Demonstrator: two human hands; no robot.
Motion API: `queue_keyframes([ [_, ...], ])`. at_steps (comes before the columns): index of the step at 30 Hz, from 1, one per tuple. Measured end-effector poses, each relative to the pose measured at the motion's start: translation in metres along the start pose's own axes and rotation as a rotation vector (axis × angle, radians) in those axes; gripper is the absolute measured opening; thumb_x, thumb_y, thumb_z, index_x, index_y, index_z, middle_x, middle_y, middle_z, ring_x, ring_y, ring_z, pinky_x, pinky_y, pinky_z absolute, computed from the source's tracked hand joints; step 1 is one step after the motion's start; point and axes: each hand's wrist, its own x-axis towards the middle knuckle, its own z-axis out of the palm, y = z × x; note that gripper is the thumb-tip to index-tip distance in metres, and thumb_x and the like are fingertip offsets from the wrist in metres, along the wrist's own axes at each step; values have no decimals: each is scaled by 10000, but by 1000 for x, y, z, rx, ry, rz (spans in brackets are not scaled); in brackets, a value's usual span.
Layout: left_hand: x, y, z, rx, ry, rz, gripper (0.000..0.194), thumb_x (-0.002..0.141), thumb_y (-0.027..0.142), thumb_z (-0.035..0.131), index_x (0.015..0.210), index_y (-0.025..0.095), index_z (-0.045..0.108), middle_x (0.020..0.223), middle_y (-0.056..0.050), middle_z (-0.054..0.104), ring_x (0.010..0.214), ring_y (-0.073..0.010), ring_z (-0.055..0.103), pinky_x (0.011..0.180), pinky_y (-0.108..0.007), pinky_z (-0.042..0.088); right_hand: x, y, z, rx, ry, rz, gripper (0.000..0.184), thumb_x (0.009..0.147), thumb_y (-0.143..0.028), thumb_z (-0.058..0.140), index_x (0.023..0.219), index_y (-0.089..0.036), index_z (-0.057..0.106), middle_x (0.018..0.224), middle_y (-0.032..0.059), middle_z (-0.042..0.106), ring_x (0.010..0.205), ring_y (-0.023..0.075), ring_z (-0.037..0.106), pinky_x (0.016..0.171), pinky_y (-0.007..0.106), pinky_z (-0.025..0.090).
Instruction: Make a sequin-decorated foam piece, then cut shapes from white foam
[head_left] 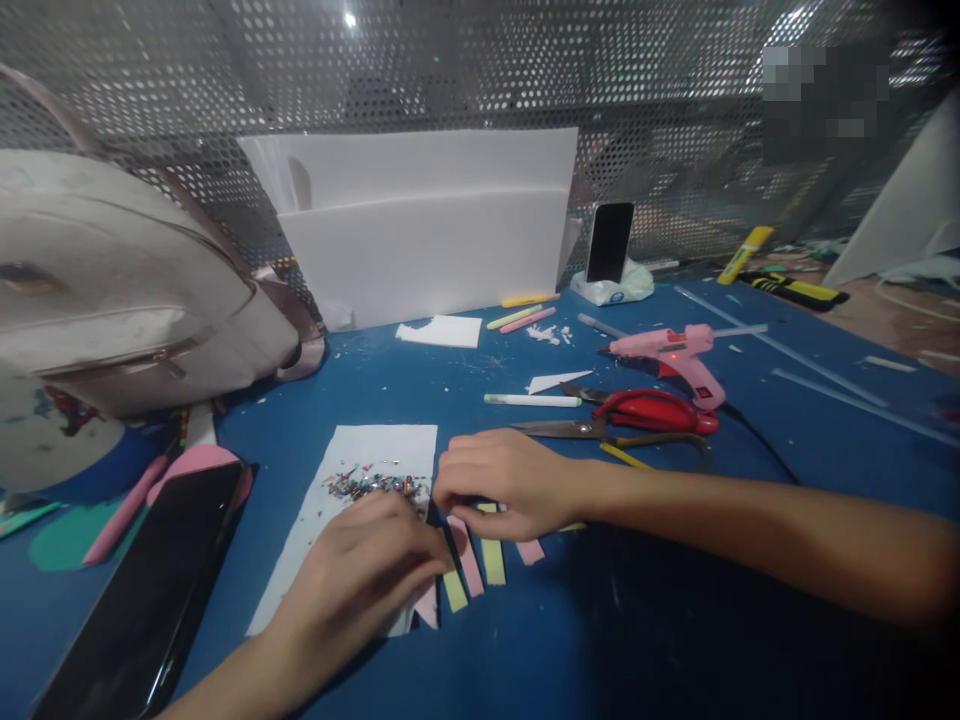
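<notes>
Curling over a fan of pink and yellow-green strips (492,545), 2 hands meet near the middle of the blue surface (510,660). The left hand (367,560) has bent fingers, their tips at a yellow-green strip; whether they pinch it is unclear. The right hand (510,485) is half closed above the strips' upper ends, its grip hidden. Both block part of the row.

Under the left hand lies a white sheet (382,445) with a heap of small multicoloured bits (364,487), partly covered by the fingers. A large black phone (142,600) lies left of that sheet, partly on a pink round shape (196,460).

Just beyond the right hand are dark-bladed scissors (562,429), red-handled cutters (649,410) and a white pen (532,401). Farther right, a pink glue gun (667,345) shows a small red light, its cord running behind the right forearm. White scraps, 3 slim pens (527,319) and clear sticks (825,390) are scattered around.

At the back, 1 smaller phone (610,243) leans upright on a white packet (615,288), beside upright white boards (427,250). A pale backpack (135,290) fills the left side. Behind everything rises a perforated metal panel (465,70), with a cluttered floor (892,300) visible at right.
</notes>
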Motion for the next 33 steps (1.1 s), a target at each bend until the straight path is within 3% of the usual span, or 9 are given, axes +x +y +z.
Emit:
queue_keyframes([
  [9,0,1,1,31,-16,15,125,864,96,593,881,213,629,740,3,611,677,-144,542,616,-271,419,0,0,0,-6,-1,-6,107,906,-169,433,916,-171,539,852,16,576,822,133,468,725,262,367],
  [20,0,-2,0,88,127,-113,79,868,166,617,804,210,605,740,19,628,671,-126,583,600,-246,429,0,1,-4,51,-40,-61,175,975,-297,451,953,-162,560,890,23,605,839,134,481,752,263,372],
  [33,-1,-3,-2,64,112,-56,81,867,144,610,855,222,629,762,15,642,691,-132,585,632,-261,420,0,0,-3,19,-42,-37,158,972,-265,438,949,-163,557,898,26,600,851,135,469,753,268,371],
])
